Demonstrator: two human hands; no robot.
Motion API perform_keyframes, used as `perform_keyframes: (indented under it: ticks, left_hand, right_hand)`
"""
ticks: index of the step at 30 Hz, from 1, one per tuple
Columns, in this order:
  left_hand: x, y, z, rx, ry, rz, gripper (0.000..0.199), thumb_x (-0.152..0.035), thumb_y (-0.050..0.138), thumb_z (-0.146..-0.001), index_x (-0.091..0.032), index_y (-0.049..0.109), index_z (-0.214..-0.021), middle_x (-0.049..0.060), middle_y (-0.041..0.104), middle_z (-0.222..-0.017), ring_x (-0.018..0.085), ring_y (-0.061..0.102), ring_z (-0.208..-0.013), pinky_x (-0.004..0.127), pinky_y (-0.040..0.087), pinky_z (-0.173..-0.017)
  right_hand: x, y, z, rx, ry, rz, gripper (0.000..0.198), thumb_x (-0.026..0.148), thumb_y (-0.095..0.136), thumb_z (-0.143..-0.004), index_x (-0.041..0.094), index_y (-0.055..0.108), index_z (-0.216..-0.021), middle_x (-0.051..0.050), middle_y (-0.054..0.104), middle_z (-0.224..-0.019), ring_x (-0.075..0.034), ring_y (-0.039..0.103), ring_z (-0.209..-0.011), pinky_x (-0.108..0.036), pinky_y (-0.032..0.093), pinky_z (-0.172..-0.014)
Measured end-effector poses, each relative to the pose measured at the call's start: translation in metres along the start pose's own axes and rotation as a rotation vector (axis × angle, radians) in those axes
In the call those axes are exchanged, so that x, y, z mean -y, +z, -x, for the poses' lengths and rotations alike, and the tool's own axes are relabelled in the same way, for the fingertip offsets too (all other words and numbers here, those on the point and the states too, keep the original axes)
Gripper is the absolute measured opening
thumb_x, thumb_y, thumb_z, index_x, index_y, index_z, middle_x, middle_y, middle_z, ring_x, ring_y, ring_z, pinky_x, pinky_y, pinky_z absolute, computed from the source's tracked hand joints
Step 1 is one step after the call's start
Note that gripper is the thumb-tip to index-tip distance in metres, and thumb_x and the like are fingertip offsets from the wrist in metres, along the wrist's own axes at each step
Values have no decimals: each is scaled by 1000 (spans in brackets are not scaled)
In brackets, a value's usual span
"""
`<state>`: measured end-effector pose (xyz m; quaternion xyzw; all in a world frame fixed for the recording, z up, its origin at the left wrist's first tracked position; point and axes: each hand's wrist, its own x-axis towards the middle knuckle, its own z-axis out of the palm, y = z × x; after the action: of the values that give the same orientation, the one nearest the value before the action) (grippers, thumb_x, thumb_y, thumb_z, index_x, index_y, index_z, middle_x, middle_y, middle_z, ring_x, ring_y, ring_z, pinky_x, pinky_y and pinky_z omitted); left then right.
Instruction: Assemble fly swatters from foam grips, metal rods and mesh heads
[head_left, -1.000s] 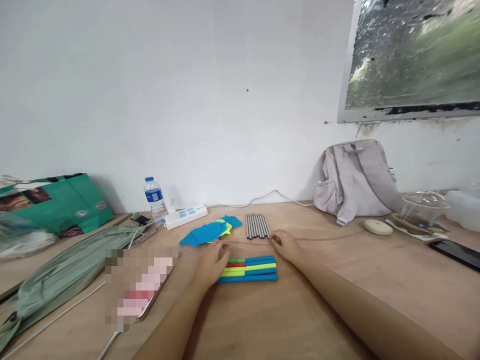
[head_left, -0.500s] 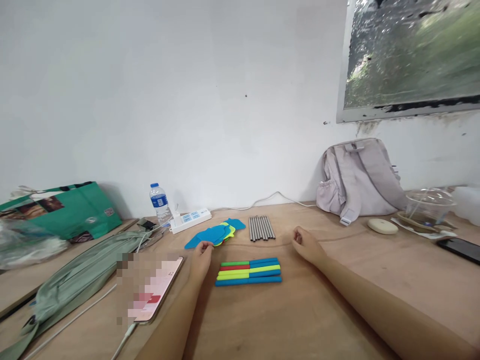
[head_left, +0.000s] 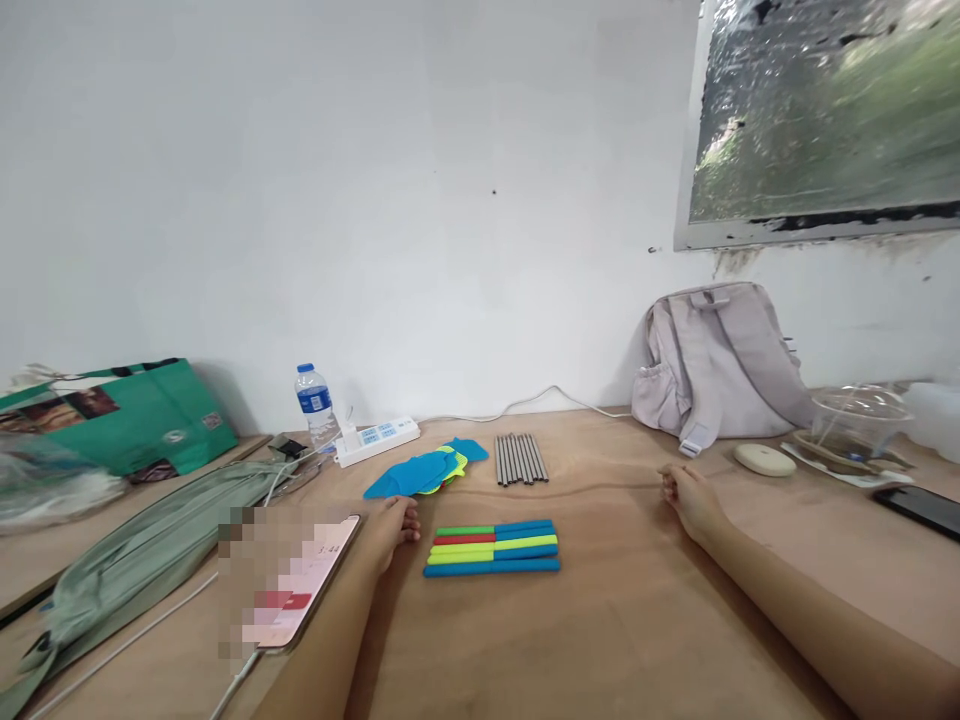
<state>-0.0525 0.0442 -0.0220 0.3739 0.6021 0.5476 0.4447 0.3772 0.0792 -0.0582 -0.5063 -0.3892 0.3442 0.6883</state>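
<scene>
My left hand [head_left: 394,530] rests on the table with its fingers loosely curled and nothing visible in them. Just beyond it lies a loose pile of flat blue and yellow pieces [head_left: 420,474]. To its right, coloured tubes [head_left: 491,548] lie side by side, their left halves green, red, yellow and blue, their right halves mostly blue. Behind these, several thin grey metal rods [head_left: 520,460] form a row. Well right of the rods, my right hand [head_left: 691,502] is on the tabletop, fingers curled in, holding nothing that I can see.
A pink-screened phone [head_left: 304,590] with a cable and a grey-green cloth bag [head_left: 165,540] lie left. Behind are a water bottle [head_left: 313,400], a power strip [head_left: 377,440] and a green bag [head_left: 165,415]. At right are a backpack [head_left: 720,365], a round white case [head_left: 764,460], a plastic bowl [head_left: 859,420] and a black phone [head_left: 919,508].
My right hand has moved right, away from the metal rods. My left hand has drawn slightly nearer, off the edge of the flat pieces. The tubes and rods keep their arrangement.
</scene>
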Motion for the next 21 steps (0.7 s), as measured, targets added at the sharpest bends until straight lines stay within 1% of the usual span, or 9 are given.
perform_keyframes:
  ticks: [3, 7, 12, 21]
  left_hand:
    - [1, 0, 1, 12, -2, 18, 5, -19, 51, -61, -16, 47, -62, -5, 47, -47, 9, 47, -40, 21, 39, -39]
    - [0, 0, 0, 20, -9, 14, 5, -19, 51, -60, -16, 47, -61, -5, 46, -46, 9, 47, -39, 21, 38, -38]
    - [-3, 2, 2, 24, -11, -15, 6, -19, 52, -58, -16, 48, -60, -5, 47, -46, 9, 47, -39, 20, 38, -38]
    - [1, 6, 2, 14, 61, -112, 9, -25, 51, -56, -17, 48, -56, -4, 48, -46, 9, 46, -40, 21, 37, -38]
  right_hand:
    - [0, 3, -3, -7, 49, -26, 8, 25, 54, -59, 19, 49, -57, 7, 39, -45, -6, 32, -37, -19, 24, -35]
    - [2, -4, -6, 1, 90, -55, 8, 23, 57, -59, 19, 50, -58, 7, 39, -44, -5, 33, -37, -18, 23, -34]
    - [4, -11, -7, -29, 102, -80, 7, 21, 57, -58, 19, 50, -57, 7, 40, -44, -5, 33, -37, -18, 24, -34]
    - [5, -5, 0, 0, 117, -130, 12, 19, 58, -55, 18, 47, -51, 7, 40, -44, -4, 32, -37, -17, 22, -33]
